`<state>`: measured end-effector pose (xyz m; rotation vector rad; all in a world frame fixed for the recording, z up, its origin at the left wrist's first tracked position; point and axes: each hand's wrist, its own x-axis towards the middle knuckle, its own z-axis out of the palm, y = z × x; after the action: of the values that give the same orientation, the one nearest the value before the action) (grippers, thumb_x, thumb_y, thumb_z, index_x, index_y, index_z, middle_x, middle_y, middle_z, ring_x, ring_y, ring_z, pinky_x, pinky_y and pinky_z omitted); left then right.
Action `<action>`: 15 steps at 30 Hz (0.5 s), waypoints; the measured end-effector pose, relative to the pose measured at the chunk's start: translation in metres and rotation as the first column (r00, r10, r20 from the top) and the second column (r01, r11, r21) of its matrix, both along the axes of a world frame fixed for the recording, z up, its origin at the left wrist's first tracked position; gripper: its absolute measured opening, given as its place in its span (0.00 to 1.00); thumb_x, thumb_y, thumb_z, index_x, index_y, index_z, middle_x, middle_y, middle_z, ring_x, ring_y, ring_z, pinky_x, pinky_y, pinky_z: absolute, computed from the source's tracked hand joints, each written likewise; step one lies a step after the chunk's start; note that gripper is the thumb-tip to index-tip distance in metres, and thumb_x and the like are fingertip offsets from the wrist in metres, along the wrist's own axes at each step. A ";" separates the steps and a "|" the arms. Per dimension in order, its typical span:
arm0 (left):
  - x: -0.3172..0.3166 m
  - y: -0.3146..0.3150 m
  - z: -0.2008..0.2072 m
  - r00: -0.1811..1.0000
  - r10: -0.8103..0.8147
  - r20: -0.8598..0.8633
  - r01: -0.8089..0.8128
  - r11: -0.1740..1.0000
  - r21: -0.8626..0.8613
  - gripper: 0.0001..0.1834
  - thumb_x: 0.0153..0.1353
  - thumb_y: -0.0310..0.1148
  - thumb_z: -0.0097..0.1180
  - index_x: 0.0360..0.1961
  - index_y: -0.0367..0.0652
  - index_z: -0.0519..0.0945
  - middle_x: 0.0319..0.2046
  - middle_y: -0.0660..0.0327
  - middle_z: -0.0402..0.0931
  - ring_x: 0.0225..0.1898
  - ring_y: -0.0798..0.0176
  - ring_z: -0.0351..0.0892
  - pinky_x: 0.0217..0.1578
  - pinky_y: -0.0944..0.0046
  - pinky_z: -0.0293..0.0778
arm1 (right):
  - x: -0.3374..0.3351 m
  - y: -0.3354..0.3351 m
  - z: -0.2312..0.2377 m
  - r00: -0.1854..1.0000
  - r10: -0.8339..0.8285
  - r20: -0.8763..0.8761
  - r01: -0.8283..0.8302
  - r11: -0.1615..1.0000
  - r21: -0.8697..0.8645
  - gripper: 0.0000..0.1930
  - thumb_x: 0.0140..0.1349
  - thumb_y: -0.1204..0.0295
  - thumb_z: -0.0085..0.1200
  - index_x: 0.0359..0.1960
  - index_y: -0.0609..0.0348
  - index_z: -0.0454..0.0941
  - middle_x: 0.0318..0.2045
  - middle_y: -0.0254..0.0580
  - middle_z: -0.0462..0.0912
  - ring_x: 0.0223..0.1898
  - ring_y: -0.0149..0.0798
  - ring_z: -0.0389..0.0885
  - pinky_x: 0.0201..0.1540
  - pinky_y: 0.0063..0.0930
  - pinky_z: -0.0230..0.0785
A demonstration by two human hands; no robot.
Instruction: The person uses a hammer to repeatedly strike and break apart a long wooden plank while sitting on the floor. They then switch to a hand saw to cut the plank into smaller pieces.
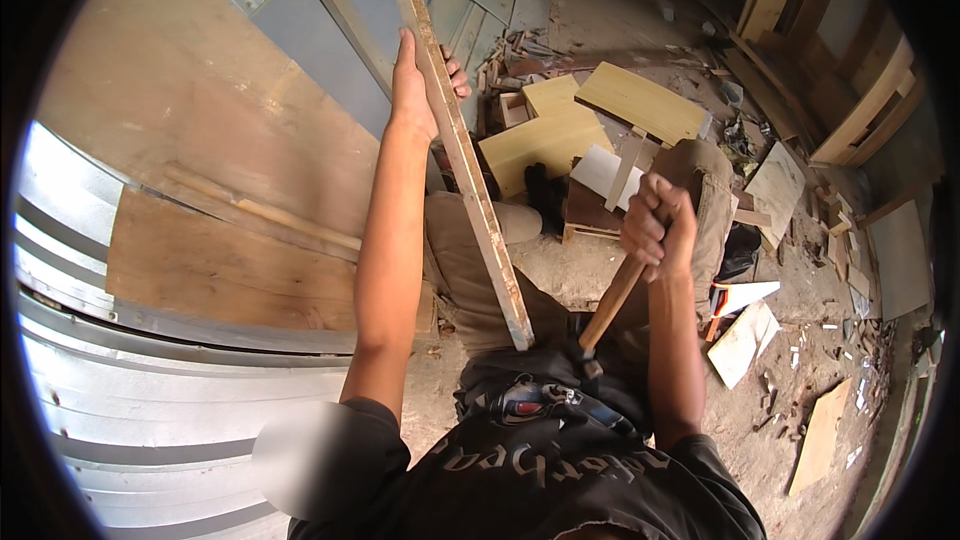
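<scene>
My left hand point(412, 90) is closed around the upper part of a long, narrow wooden batten point(470, 190), thumb on one side and fingertips on the other. The batten slants from the top of the view down to my lap, its edge worn and pale in patches. My right hand point(660, 225) forms a fist around the wooden handle of a hammer point(612, 302). The hammer points downward, its small dark head close to my waist and to the right of the batten's lower end. Tool and batten look apart.
Yellow-faced boards point(640, 103) and a white panel point(603, 172) lie in front of my knees. To the right are a white blade with an orange handle point(745, 295), loose board pieces point(822, 435) and scraps. Corrugated metal point(170, 410) and a plywood sheet point(230, 270) line the left.
</scene>
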<state>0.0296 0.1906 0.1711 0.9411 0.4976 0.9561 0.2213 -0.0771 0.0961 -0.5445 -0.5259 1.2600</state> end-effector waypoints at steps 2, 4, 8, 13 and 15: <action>0.002 -0.006 0.009 0.990 0.133 -0.043 -0.131 0.990 0.060 0.33 0.63 0.70 0.40 0.30 0.46 0.66 0.21 0.67 0.58 0.21 0.67 0.60 0.25 0.67 0.62 | -0.013 -0.004 -0.025 1.000 -0.001 0.000 0.001 0.999 -0.041 0.23 0.70 0.45 0.38 0.28 0.51 0.60 0.12 0.25 0.57 0.07 0.20 0.49 0.08 0.16 0.43; 0.002 -0.014 0.013 0.966 0.252 -0.062 -0.244 0.963 0.113 0.33 0.63 0.69 0.41 0.29 0.46 0.66 0.21 0.67 0.57 0.21 0.68 0.59 0.25 0.67 0.61 | -0.024 -0.015 -0.039 0.997 0.004 0.079 0.004 0.996 -0.093 0.28 0.67 0.38 0.38 0.27 0.51 0.60 0.16 0.26 0.59 0.10 0.21 0.53 0.11 0.17 0.47; -0.002 -0.031 0.023 0.933 0.358 -0.027 -0.346 0.917 0.201 0.32 0.64 0.68 0.43 0.28 0.46 0.67 0.20 0.67 0.58 0.21 0.68 0.60 0.24 0.66 0.63 | -0.045 -0.031 -0.069 0.994 -0.020 0.103 0.055 0.936 -0.347 0.21 0.72 0.50 0.43 0.26 0.50 0.61 0.15 0.25 0.57 0.11 0.22 0.55 0.12 0.20 0.47; -0.003 -0.056 0.048 0.855 0.501 -0.132 -0.419 0.818 0.394 0.32 0.65 0.66 0.45 0.27 0.44 0.70 0.21 0.63 0.68 0.21 0.68 0.69 0.20 0.64 0.70 | -0.041 -0.015 -0.017 0.921 -0.236 0.309 0.281 0.953 -0.111 0.22 0.73 0.50 0.40 0.25 0.50 0.60 0.13 0.24 0.54 0.09 0.22 0.54 0.11 0.19 0.46; 0.003 -0.073 0.058 0.803 0.572 -0.166 -0.457 0.770 0.446 0.32 0.65 0.65 0.45 0.27 0.42 0.71 0.21 0.62 0.69 0.21 0.68 0.71 0.20 0.63 0.72 | -0.043 0.004 0.025 0.924 -0.316 0.216 0.327 0.945 -0.015 0.22 0.73 0.48 0.40 0.25 0.50 0.60 0.13 0.24 0.55 0.10 0.23 0.54 0.12 0.20 0.47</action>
<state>0.0325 0.1173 0.2294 1.3534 0.8783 1.4687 0.1781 -0.0729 0.1216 -0.7803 -0.5564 0.9079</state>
